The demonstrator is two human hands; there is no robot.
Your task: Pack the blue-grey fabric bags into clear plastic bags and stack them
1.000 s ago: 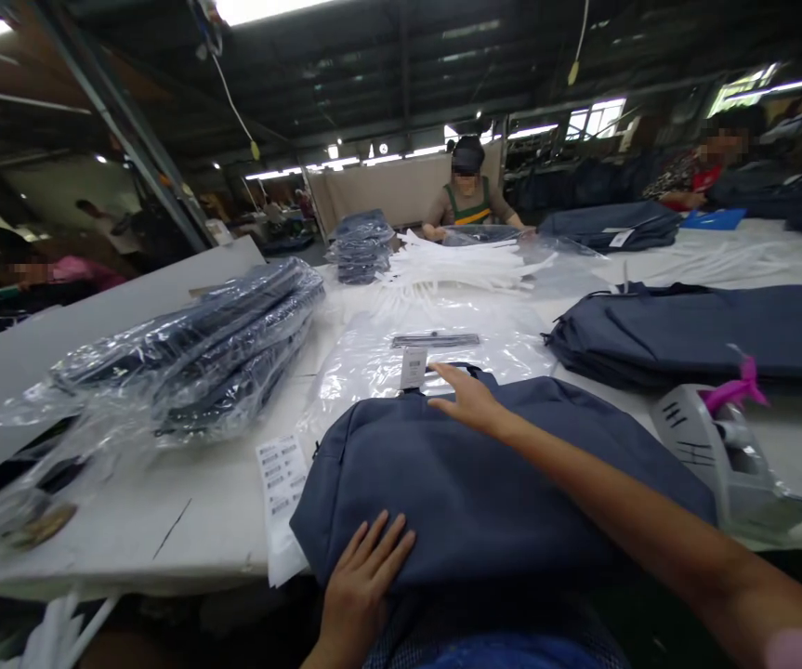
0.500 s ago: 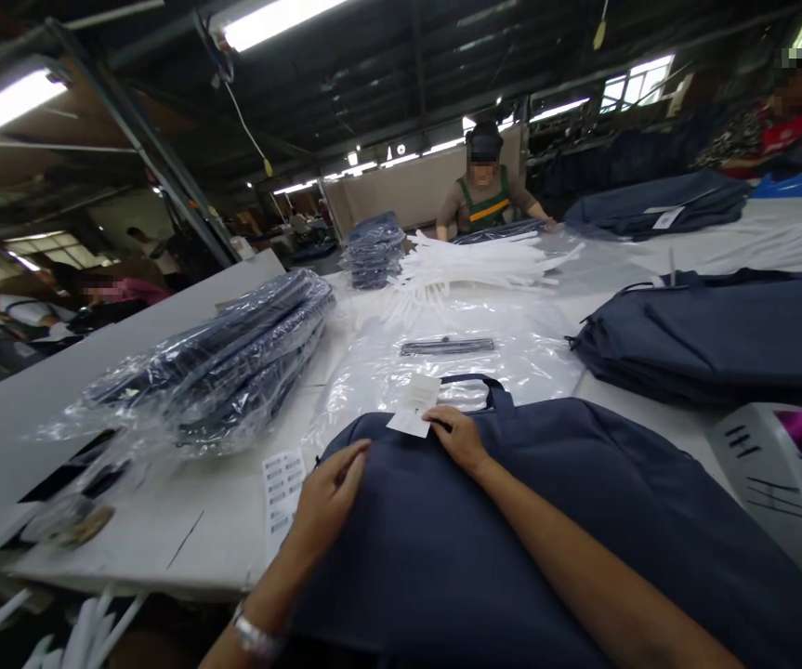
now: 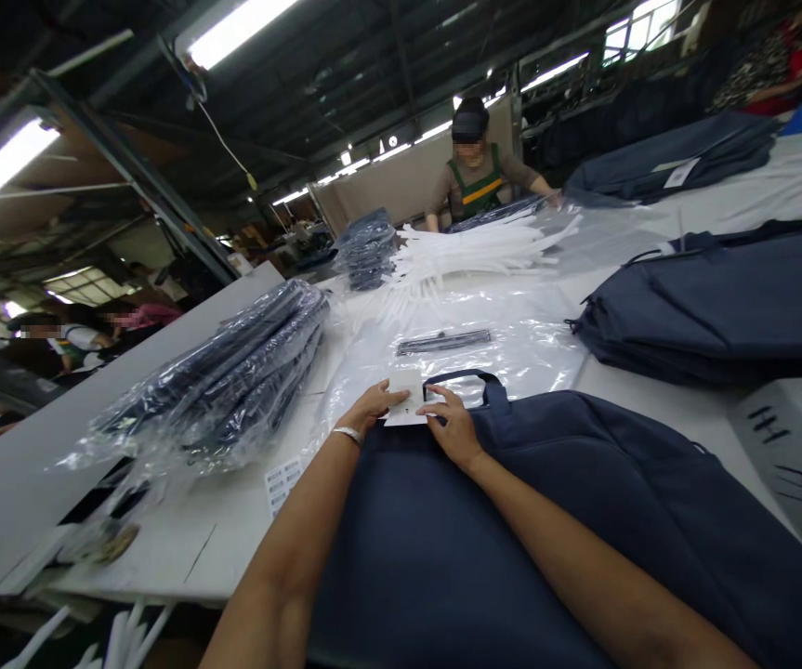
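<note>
A navy fabric bag point(image 3: 512, 530) lies flat on the white table point(image 3: 164, 548) right in front of me, its handle point(image 3: 466, 379) pointing away. A white paper tag point(image 3: 404, 401) sits at the bag's top edge. My left hand point(image 3: 371, 406) pinches the tag's left side, and my right hand point(image 3: 448, 426) holds its right side with the fingers resting on the bag. A bracelet is on my left wrist.
Clear plastic bags point(image 3: 484, 348) lie just beyond the navy bag. A stack of bagged navy items point(image 3: 233, 376) is at the left, folded navy bags point(image 3: 728, 307) at the right, a white machine point(image 3: 791, 455) at the right edge. White hangers point(image 3: 477, 251) and a person point(image 3: 474, 172) are at the far end.
My left hand has moved up from the bag's near edge to the tag. My right hand stayed at the tag. The view tilted and drew closer.
</note>
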